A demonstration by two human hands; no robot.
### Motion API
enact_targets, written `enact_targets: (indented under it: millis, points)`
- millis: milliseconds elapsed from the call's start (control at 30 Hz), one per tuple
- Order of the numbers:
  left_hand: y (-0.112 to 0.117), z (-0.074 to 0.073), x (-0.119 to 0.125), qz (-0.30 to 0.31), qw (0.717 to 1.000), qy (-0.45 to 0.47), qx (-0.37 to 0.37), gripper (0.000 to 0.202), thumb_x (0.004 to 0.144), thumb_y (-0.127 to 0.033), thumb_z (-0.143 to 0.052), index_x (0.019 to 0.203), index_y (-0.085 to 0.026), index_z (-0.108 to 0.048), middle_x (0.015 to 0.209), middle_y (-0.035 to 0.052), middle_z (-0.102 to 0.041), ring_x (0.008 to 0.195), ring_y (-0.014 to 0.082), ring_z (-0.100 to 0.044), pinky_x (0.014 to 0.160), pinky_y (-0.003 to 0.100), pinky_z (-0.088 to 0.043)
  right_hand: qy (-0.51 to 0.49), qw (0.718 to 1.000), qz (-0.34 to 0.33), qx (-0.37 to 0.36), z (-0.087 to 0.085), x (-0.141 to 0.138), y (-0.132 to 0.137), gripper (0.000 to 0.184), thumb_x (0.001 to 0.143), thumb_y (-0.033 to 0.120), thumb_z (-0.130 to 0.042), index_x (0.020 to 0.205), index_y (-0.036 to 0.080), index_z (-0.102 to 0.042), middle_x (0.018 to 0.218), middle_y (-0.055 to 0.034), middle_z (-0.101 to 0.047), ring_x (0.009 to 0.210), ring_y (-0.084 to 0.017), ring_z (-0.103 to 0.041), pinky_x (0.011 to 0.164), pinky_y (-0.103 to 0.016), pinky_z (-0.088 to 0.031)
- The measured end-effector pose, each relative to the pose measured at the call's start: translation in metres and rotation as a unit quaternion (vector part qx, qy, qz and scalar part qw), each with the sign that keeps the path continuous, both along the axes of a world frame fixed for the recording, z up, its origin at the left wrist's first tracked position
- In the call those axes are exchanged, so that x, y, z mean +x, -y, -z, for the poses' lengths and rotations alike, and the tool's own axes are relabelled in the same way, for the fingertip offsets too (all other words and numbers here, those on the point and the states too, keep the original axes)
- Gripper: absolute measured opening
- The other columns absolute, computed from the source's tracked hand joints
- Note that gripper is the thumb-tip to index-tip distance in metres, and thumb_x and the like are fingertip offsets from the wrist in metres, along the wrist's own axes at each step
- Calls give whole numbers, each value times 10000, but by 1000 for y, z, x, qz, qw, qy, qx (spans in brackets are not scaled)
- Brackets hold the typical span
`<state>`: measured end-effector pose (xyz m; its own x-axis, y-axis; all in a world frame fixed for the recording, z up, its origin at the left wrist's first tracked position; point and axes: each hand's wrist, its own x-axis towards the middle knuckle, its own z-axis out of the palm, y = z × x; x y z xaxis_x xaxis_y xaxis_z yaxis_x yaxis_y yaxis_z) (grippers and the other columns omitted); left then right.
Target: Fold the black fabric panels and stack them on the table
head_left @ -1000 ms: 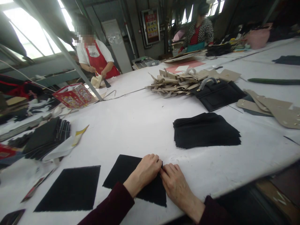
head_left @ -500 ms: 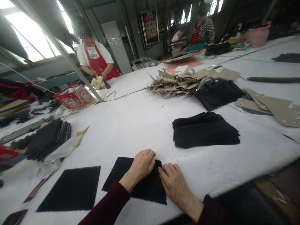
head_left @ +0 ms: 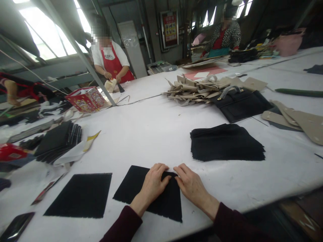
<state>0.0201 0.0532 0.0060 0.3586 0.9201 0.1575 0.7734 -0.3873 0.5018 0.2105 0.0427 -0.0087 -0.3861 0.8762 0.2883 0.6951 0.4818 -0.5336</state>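
Observation:
A black fabric square [head_left: 131, 190] lies on the white table [head_left: 151, 134] near its front edge. My left hand [head_left: 152, 185] rests on the square's far right corner with fingers curled and pinching its edge. My right hand [head_left: 191, 186] meets it from the right, fingertips pressed on the same corner. A second black square [head_left: 80, 195] lies flat to the left. A stack of black fabric pieces [head_left: 225, 143] sits to the upper right of my hands.
Beige cut pieces [head_left: 196, 89] and a black handbag [head_left: 239, 102] lie further back. More beige parts [head_left: 297, 119] are at the right. Dark pieces [head_left: 59, 141] and a red box [head_left: 85, 99] are at the left. One person [head_left: 111, 60] works across the table, another person [head_left: 224, 33] at the far end.
Both hands stayed at the square's far right corner, with the fingers shifting slightly along its edge. The view moved a little.

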Motion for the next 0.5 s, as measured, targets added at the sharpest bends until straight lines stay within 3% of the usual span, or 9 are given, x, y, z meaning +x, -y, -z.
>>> enact_targets:
  millis: [133,300,400,500]
  points:
    - [3,0,0,-12,1000,16,-4,187,830,-163,-628,1001,-224,-585,996,34,-616,982,220,-570,887,375,-484,106,991,-72,48,-4,-1,-13,220,874,40,-491,1016,203,-530,943,-24,-538,860,-161,-538,683,-258,-422]
    - [5,9,-2,-22,997,73,-4,189,820,-139,-641,986,-221,-603,1019,32,-613,1003,208,-554,913,365,-469,156,975,-131,90,3,1,-21,203,878,23,-474,985,181,-542,906,-26,-553,810,-152,-531,636,-258,-391]
    - [6,14,-3,-22,994,106,-1,176,825,-133,-637,976,-222,-614,1044,36,-612,1017,205,-552,928,363,-463,154,974,-132,98,8,-1,-23,145,896,57,-484,916,180,-558,881,-27,-556,789,-155,-525,619,-262,-371]
    - [6,16,-4,-26,992,120,3,177,824,-143,-645,982,-219,-615,1044,38,-611,1014,206,-554,931,368,-461,110,987,-91,76,11,-2,-23,138,924,101,-478,875,189,-572,841,-16,-546,768,-152,-523,636,-260,-375]
